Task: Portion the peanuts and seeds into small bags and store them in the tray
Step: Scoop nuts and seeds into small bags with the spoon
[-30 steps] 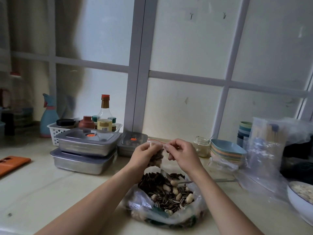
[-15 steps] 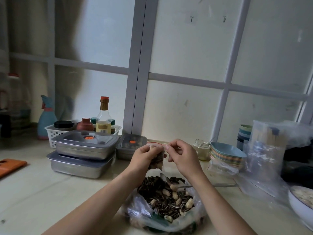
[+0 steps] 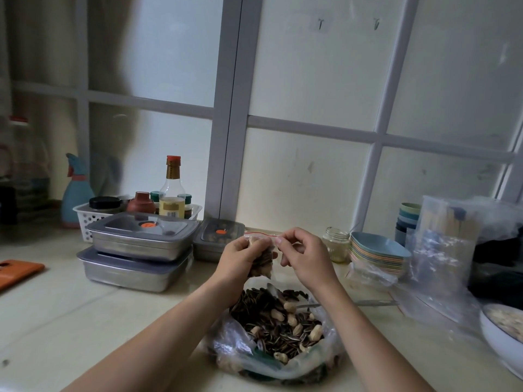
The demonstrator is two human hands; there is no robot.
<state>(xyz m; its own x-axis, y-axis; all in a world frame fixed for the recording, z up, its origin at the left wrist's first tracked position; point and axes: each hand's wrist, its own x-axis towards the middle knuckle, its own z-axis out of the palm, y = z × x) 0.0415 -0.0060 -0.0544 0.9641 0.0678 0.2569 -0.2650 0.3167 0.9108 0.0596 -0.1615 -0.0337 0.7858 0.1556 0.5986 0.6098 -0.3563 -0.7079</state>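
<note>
Left hand (image 3: 244, 260) and right hand (image 3: 307, 260) close together, each in pinching grip.

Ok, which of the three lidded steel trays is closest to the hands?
The small tray standing alone just behind the left hand; the two bigger trays sit stacked further left.

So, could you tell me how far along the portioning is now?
Done: one small bag looks filled with peanuts and seeds. In hand: the left hand grips it while the right hand pinches its red-striped top, likely sealing it. Left: the large bag holds plenty more, and the small lidded tray is closed.
</note>
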